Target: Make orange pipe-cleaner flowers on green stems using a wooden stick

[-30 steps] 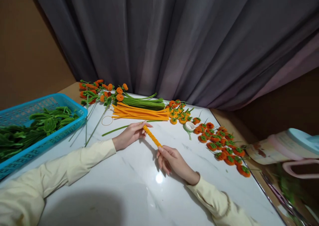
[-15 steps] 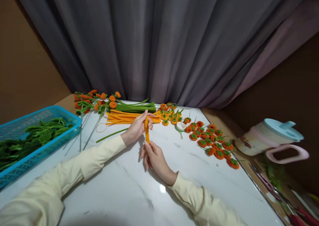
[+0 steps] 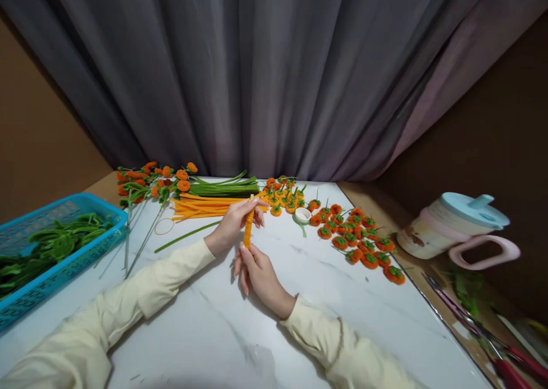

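Between my two hands an orange pipe cleaner strip (image 3: pixel 248 231) stands roughly upright above the table. My left hand (image 3: pixel 233 222) pinches its upper end, and my right hand (image 3: pixel 259 272) has the lower end between thumb and fingers. Just behind lies a bundle of orange pipe cleaners (image 3: pixel 201 206), with a bundle of green pipe cleaners (image 3: pixel 222 188) beyond it. A single green pipe cleaner (image 3: pixel 186 236) rests left of my left hand. Small orange flower heads with green bases (image 3: pixel 349 237) spread over the table to the right.
At left is a blue basket (image 3: pixel 64 289) of green leaf pieces. Finished orange flowers with stems (image 3: pixel 158 177) lie at the back left. A tape roll (image 3: pixel 303 215) sits behind my hands. On the right are a lidded cup (image 3: pixel 445 226) and scissors (image 3: pixel 483 335).
The view has shifted slightly, so the table's contents appear a little further left. Both hands still hold the orange strip in much the same position.
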{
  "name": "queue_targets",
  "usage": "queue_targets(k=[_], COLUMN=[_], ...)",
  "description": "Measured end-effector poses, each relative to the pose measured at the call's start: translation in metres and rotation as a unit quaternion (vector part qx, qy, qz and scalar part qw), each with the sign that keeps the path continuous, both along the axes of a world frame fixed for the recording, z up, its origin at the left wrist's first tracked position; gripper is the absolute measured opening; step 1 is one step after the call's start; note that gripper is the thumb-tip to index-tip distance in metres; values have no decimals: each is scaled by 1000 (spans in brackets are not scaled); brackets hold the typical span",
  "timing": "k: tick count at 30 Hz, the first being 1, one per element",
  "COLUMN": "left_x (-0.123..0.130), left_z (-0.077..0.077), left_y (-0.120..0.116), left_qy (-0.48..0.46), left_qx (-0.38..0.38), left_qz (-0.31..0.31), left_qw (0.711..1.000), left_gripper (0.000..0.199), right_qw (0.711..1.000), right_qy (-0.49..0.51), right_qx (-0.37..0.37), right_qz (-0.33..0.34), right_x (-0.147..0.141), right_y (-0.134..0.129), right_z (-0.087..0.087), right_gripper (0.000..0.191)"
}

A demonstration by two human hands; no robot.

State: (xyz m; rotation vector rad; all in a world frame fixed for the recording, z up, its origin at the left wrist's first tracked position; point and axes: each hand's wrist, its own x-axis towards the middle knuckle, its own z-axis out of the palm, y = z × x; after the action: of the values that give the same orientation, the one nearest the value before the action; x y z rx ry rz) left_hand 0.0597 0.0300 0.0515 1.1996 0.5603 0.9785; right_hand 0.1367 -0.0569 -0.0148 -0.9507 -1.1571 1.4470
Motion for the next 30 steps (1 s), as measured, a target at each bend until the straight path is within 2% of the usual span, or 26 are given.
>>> queue_targets(k=[4,7,11,15,21,30], left_x=[-3,-2,-2,-3,-4,2], left_z=[9,9,7,5,0,-9], left_y=[9,15,18,18,11,-4], left_qy=[-86,-127,-145,-134,-80,-17], left_qx=[-101,-183,-214,-183,-79,-6], left_qz=[-55,-88,-119,-124,-74,-22], left_qw=[990,971,959,966,991,1000], left_gripper=[19,21,30,28,21,30], right_qw=[1000,999,999,999,999,1000], right_qy=[17,21,32,37,31,23], right_qx=[-17,-27,-33,-35,-18,-14], right_qz=[5,8,8,14,10,-5], right_x=[1,2,3,4,3,6], right_y=[4,5,5,5,3,4], right_z=[1,1,2,5,5,2], right_gripper=[46,48,49,49,45,45])
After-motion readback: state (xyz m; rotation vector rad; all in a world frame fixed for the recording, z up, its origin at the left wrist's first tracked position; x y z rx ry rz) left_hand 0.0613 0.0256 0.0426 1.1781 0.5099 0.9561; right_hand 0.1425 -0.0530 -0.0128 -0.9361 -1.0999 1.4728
